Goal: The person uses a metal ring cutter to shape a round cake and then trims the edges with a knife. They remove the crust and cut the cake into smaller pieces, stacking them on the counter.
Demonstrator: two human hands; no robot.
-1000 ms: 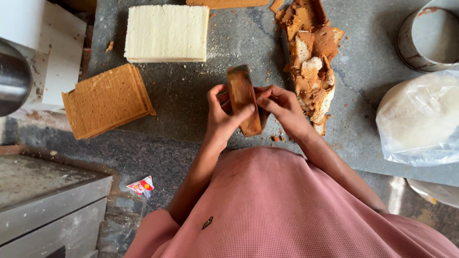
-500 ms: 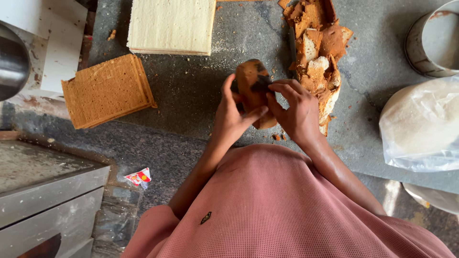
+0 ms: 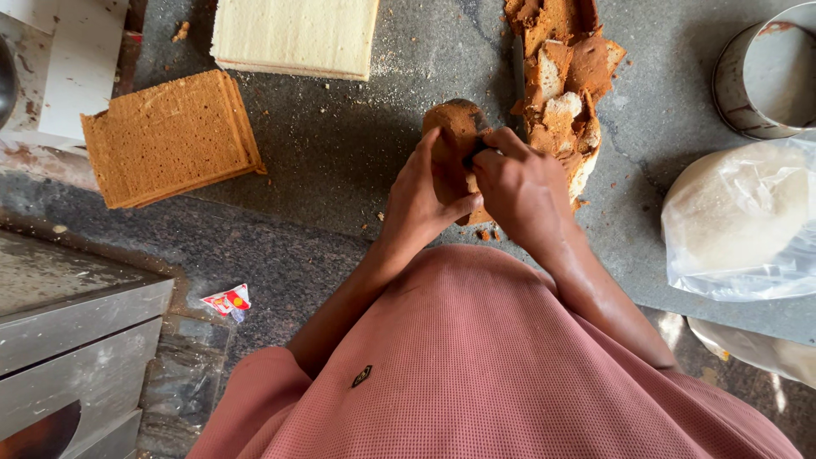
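Note:
A round brown-crusted loaf (image 3: 453,127) stands on the grey stone counter (image 3: 340,144). My left hand (image 3: 425,200) holds it from the left, fingers pressed against its side. My right hand (image 3: 520,191) is closed around the dark handle of a knife, right beside the loaf. The thin blade (image 3: 517,81) points away from me, along the edge of a pile of torn brown crust pieces (image 3: 565,76). My hands hide the near part of the loaf.
A white trimmed slab (image 3: 293,34) lies at the far side and a stack of brown slices (image 3: 170,136) at the left. A round metal tin (image 3: 765,72) and a plastic bag holding a white lump (image 3: 739,221) sit at the right. A steel cabinet (image 3: 68,323) is at the lower left.
The loaf was held up on edge between both hands. It has since turned and my right hand has come over its side with the knife.

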